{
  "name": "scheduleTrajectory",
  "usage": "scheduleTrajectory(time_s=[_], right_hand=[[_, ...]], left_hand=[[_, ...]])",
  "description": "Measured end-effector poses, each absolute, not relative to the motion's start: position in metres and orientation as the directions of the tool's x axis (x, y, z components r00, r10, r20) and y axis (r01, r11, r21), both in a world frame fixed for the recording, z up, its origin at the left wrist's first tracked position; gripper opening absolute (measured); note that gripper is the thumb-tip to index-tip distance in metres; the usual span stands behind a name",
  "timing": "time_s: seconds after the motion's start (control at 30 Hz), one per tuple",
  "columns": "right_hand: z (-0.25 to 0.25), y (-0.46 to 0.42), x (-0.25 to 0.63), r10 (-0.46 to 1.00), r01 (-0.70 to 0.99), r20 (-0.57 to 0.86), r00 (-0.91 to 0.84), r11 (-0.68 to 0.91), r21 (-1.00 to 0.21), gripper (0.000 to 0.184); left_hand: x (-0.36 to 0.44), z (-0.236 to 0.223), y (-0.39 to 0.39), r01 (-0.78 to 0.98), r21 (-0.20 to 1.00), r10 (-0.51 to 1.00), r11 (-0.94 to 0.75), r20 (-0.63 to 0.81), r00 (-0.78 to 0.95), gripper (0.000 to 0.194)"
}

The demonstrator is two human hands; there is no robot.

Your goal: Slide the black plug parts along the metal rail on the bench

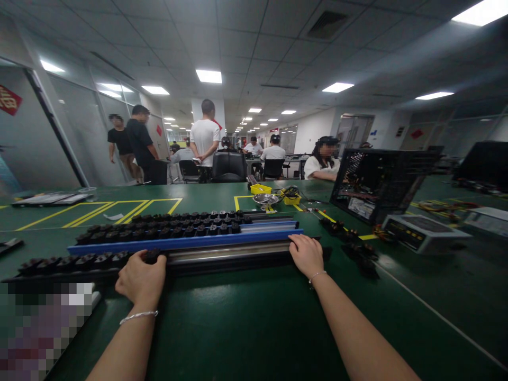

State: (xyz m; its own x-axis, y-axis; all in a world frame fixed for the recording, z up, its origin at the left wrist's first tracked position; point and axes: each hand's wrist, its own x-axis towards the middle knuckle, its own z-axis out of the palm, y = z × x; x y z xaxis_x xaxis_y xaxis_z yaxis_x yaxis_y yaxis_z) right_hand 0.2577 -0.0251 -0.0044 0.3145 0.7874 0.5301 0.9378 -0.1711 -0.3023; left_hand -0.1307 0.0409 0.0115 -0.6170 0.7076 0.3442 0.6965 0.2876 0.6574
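Observation:
A long black rail (230,255) with a shiny metal channel lies crosswise in front of me. Small black plastic parts (85,261) stand in a row along its left stretch. My left hand (141,278) pinches another small black part (153,256) between thumb and fingers, on the rail at the right end of that row. At the rail's right end, my right hand (307,255) grips it with the fingers bent over the far side. Behind it lie blue-edged rails (190,242) bearing more rows of the black parts.
Loose black parts (359,253) lie right of the rails. Beyond them are a power supply (426,233) and an open computer case (381,182). A metal bowl (265,199) and yellow trays (261,189) stand behind. A seated person (323,159) works across the green table (238,328).

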Motion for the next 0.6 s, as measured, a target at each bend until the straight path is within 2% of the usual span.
scheduleTrajectory(time_s=[0.6], right_hand=[[-0.0008,-0.0266,0.2572,0.803,0.937,0.507,0.314,-0.175,-0.303,0.037]], left_hand=[[-0.1248,0.0161,0.0362,0.708,0.663,0.728,0.243,0.358,-0.585,0.048]])
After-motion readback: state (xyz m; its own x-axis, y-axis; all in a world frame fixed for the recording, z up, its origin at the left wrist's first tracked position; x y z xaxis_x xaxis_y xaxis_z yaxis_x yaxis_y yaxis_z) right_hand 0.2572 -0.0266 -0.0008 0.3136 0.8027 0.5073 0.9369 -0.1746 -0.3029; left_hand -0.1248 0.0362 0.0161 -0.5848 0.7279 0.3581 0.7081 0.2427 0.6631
